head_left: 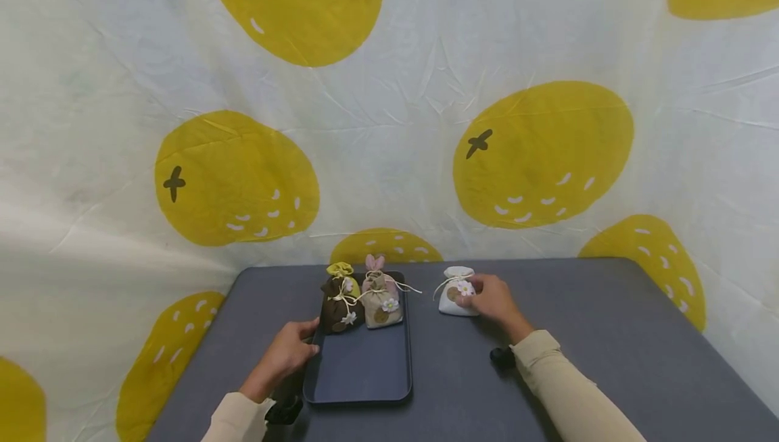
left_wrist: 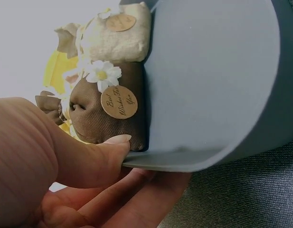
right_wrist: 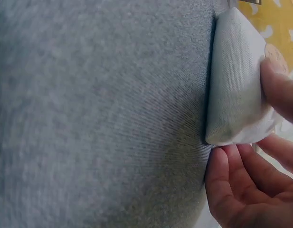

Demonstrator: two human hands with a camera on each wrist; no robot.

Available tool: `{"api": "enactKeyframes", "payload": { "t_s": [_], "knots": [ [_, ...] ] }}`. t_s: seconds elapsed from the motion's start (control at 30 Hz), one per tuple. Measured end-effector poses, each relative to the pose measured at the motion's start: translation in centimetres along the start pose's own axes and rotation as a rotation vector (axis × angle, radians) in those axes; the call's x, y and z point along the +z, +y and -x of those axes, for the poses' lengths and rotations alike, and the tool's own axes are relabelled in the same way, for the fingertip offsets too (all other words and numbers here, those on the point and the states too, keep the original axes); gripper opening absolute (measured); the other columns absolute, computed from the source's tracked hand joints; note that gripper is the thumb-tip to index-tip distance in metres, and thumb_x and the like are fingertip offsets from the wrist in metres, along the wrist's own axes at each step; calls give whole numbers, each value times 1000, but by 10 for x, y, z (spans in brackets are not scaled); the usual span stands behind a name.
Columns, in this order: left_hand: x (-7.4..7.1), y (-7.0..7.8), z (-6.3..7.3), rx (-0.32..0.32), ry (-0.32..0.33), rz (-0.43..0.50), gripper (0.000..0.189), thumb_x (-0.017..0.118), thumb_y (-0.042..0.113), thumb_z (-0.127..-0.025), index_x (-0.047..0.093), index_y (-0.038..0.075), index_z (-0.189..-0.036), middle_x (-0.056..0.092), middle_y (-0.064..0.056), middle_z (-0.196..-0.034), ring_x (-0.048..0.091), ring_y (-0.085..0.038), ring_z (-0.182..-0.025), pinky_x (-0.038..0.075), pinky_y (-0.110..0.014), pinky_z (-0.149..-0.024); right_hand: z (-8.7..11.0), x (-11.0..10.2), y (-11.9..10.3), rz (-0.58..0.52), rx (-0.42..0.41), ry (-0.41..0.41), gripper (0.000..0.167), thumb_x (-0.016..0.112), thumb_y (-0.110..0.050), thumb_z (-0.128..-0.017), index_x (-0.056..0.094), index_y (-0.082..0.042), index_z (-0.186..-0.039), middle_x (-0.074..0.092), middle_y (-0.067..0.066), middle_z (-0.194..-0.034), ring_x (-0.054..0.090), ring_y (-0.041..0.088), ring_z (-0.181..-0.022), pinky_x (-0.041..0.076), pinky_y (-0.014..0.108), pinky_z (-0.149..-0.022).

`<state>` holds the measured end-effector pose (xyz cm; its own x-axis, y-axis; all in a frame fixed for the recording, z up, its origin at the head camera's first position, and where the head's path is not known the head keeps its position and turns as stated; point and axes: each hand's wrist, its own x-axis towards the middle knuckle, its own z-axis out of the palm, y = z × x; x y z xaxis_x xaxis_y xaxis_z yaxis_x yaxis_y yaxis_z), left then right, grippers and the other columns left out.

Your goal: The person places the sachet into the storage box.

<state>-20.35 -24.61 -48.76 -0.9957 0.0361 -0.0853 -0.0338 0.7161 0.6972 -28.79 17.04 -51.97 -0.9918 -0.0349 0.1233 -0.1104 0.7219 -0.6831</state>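
Observation:
A dark rectangular tray (head_left: 365, 371) lies on the table, its left rim pinched by my left hand (head_left: 291, 346). In the left wrist view the thumb (left_wrist: 101, 156) is over the rim, against a brown drawstring pouch (left_wrist: 89, 116), with the fingers underneath outside. Beside it in the tray is a beige pouch (head_left: 381, 303), and behind these stand a yellow pouch (head_left: 341, 269) and a pink one (head_left: 374, 263), partly hidden. Right of the tray, my right hand (head_left: 494, 300) holds a white drawstring pouch (head_left: 453, 297) with a daisy and round tag, thumb on its front and fingers at its side.
The grey table (head_left: 584, 334) extends to both sides of the tray. A white curtain (head_left: 389, 178) with large yellow fruit prints hangs right behind it. Dark wrist devices (head_left: 502, 358) sit below each wrist.

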Motion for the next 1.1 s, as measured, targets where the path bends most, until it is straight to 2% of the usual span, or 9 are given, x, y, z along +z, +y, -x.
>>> {"api": "enactKeyframes", "payload": {
  "t_s": [0.23, 0.43, 0.67, 0.83, 0.97, 1.1],
  "knots": [
    [1, 0, 0, -1, 5, -10, 63, 71, -9, -82, 58, -7, -143, 60, -24, -146, 50, -43, -142, 52, -43, -96, 1, 4, -3, 3, -35, 76, 45, 90, -15, -74, 76, -1, -114, 67, 12, -83, 56, 23, -74, 43, 36, -67],
    [1, 2, 2, 2, 2, -23, 63, 72, -10, -81, 58, -8, -142, 59, -24, -147, 50, -45, -142, 52, -45, -98, 6, 6, -4, 4, -64, 162, 38, 91, -11, -71, 80, -3, -107, 73, 10, -80, 58, 20, -73, 45, 36, -67],
    [0, 2, 2, 5, 7, -16, 63, 71, -10, -81, 58, -8, -142, 59, -24, -147, 50, -44, -142, 52, -42, -94, 11, 10, -14, 47, -211, 317, 28, 84, -5, -69, 82, -8, -97, 80, 9, -84, 70, 29, -77, 54, 48, -74],
    [0, 2, 2, 7, 7, -16, 63, 72, -10, -81, 58, -8, -142, 59, -25, -146, 51, -44, -141, 53, -40, -92, 14, 11, -23, 92, -273, 388, 34, 79, 1, -67, 82, -9, -100, 80, 12, -88, 74, 35, -81, 55, 54, -76],
    [0, 2, 2, 7, 0, -16, 64, 71, -11, -81, 57, -8, -143, 58, -26, -147, 50, -45, -142, 54, -40, -91, 17, 10, -30, 142, -420, 463, 38, 73, 6, -65, 82, -8, -99, 78, 11, -85, 72, 31, -77, 55, 51, -71],
    [0, 2, 2, 10, -8, -11, 64, 70, -11, -82, 56, -8, -144, 57, -26, -148, 50, -45, -142, 54, -38, -88, 22, 7, -39, 175, -563, 532, 40, 69, 10, -63, 81, -7, -98, 76, 10, -87, 72, 31, -81, 56, 49, -72]
  ]
}}
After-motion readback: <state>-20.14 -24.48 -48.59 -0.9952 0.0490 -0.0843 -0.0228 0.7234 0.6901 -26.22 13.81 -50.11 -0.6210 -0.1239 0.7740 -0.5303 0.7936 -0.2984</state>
